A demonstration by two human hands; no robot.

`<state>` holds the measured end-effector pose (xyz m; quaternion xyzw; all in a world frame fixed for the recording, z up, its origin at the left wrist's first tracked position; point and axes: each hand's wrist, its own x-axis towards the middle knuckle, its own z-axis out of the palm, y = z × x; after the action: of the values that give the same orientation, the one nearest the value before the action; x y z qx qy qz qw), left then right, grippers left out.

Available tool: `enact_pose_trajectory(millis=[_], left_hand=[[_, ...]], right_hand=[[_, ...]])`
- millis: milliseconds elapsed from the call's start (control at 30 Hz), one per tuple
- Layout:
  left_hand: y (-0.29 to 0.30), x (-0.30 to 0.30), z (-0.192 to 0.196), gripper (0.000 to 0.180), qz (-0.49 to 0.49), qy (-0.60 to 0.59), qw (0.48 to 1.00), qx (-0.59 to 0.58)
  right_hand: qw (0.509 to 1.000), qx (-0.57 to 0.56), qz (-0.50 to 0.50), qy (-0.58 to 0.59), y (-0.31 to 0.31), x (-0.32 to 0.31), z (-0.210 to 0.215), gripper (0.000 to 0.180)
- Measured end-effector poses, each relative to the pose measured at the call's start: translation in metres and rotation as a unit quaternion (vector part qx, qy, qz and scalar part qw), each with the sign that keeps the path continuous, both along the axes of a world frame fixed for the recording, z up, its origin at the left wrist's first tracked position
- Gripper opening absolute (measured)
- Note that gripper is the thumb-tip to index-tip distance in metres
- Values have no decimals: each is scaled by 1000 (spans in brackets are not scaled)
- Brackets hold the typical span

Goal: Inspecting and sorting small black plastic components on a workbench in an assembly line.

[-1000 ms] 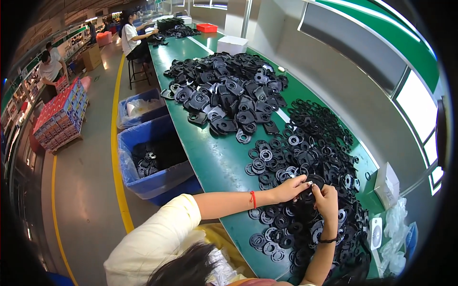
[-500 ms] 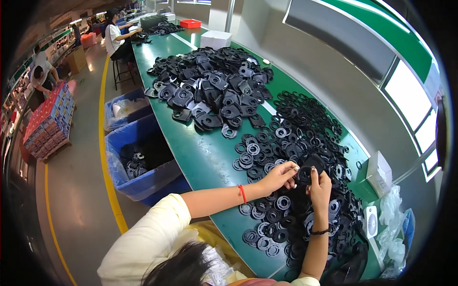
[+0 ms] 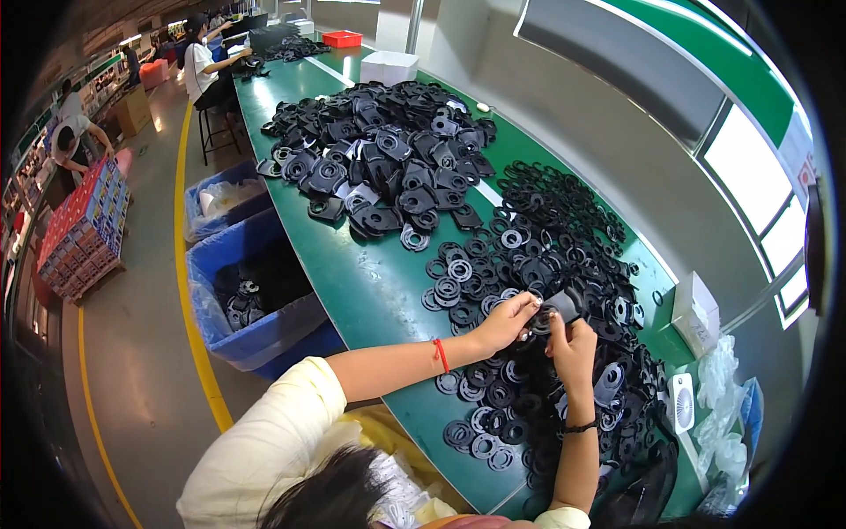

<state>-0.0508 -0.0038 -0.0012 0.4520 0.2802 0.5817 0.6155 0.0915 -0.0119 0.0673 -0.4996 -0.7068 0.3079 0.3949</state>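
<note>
Right hand (image 3: 575,351): grip holding a black part (image 3: 565,305), thumb laid on it, over the ring pile toward the tabletop's (image 3: 370,304) near end; left hand (image 3: 504,324): grip narrow, fingertips at the part's round end; whether it pinches or merely steadies cannot be told, the fingers hiding the contact.

State of work: one part in hand, judged mid-handling, not yet set down; ring pile (image 3: 498,264), black with some greyer pieces, loose and overlapping, judged a large stock left; it spreads beneath both hands and crowds the room there.

Small fan (image 3: 681,401), white, at the wall edge; clear plastic bags (image 3: 721,388), just beside it, cluttering that edge; white carton (image 3: 696,309), farther along the same edge; thin-ring heap (image 3: 560,207), black, beyond the carton.

Plate heap (image 3: 379,159), black, many pieces with round openings, mid-tabletop, reaching the aisle edge; large blue bin (image 3: 264,348), black parts inside, below the aisle edge; smaller blue bin (image 3: 196,212), next beyond, lined with plastic.

White box (image 3: 389,66), behind the plate heap; seated co-worker (image 3: 204,66), aisle edge; red tray (image 3: 342,39), near the far end.
</note>
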Motion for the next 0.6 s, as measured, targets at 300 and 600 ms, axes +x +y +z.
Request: enact_pose_trajectory(millis=[300,600], left_hand=[[4,-3,-9,21,-35,12,999,-29],[26,-40,15,26,58,-142,988,-35]], right_hand=[[995,-9,37,-91,-8,-3,13,41],[983,-53,98,-143,-3,22,28,33]])
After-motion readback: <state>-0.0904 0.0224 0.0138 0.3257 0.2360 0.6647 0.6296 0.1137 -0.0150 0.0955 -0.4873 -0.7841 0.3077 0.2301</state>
